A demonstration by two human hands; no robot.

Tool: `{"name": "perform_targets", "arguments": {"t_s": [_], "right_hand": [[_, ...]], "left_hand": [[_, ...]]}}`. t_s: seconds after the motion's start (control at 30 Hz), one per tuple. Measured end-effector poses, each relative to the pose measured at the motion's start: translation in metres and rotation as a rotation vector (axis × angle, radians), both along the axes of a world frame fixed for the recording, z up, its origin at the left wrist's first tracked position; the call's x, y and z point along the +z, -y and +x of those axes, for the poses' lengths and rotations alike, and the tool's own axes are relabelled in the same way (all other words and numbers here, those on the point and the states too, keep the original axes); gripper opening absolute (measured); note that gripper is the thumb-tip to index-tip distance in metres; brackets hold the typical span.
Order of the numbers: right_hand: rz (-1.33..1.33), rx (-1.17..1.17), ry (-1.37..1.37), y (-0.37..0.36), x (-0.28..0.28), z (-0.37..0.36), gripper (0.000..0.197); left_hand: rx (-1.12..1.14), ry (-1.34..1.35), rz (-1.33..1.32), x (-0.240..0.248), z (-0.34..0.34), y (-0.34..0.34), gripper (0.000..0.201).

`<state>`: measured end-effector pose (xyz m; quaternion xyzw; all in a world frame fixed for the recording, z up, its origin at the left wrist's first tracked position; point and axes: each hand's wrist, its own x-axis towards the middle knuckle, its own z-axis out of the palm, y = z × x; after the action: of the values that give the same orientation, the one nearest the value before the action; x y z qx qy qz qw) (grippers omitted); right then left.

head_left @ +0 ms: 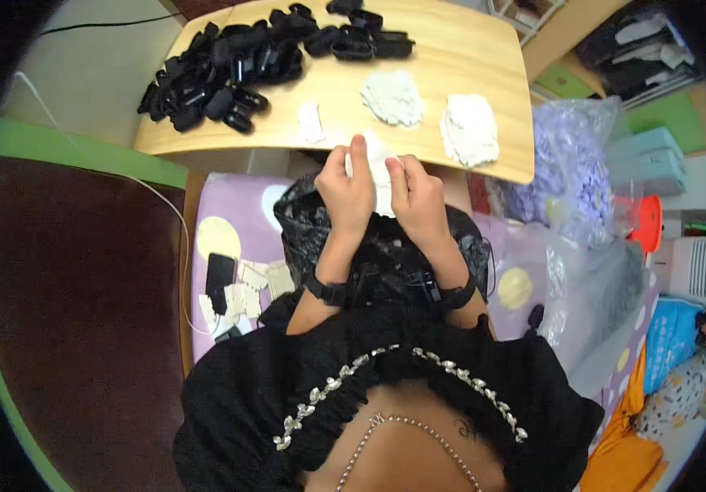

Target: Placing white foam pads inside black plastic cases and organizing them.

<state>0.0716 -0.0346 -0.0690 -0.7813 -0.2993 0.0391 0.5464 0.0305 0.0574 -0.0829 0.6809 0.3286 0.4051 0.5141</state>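
Note:
Both my hands are raised at the near edge of a light wooden table (468,49). My left hand (345,190) and my right hand (417,197) are closed, thumbs up, on a soft white sheet-like piece (379,156) stretched between them. Its exact kind cannot be made out. Just beyond my fingers, a small white folded piece (310,121) lies on the table. A pile of thin, crinkled white pieces (392,97) sits ahead, with a second white pile (469,129) to its right.
Many glossy black rounded pieces (234,74) are heaped at the table's far left. A black plastic bag (299,217) lies under my forearms. On the purple spotted bedding (262,184) are a dark phone (220,279) and pale scraps (242,302). A clear bag of lilac items (562,164) stands right.

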Motion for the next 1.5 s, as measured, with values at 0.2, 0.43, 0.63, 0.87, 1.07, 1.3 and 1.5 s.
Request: {"name": "perform_targets", "arguments": {"t_s": [0.2,0.43,0.63,0.87,1.07,1.3,1.5], "right_hand": [[0.013,0.126,0.015,-0.035,0.026,0.089,0.025],[-0.581,0.008,0.392,-0.066,0.005,0.143,0.034],[-0.537,-0.291,0.797,-0.055,0.011,0.114,0.029],[-0.071,0.012,0.272,-0.017,0.004,0.032,0.026],[-0.286,-0.254,-0.117,0.010,0.047,-0.022,0.016],[0.368,0.188,-0.668,0.047,-0.004,0.011,0.017],[0.545,0.142,-0.659,0.048,-0.003,0.005,0.019]], "left_hand": [[0.075,-0.193,0.213,0.008,-0.003,-0.046,0.031],[0.253,-0.747,0.515,-0.013,-0.001,-0.075,0.029],[0.109,-0.518,0.408,-0.027,0.002,-0.095,0.029],[-0.399,0.338,-0.678,0.009,-0.006,-0.041,0.020],[-0.819,0.389,-0.744,0.004,-0.013,-0.008,0.026],[-0.871,0.230,-0.812,0.001,0.000,0.001,0.029],[-0.583,0.315,-0.715,0.000,0.016,0.023,0.028]]}}
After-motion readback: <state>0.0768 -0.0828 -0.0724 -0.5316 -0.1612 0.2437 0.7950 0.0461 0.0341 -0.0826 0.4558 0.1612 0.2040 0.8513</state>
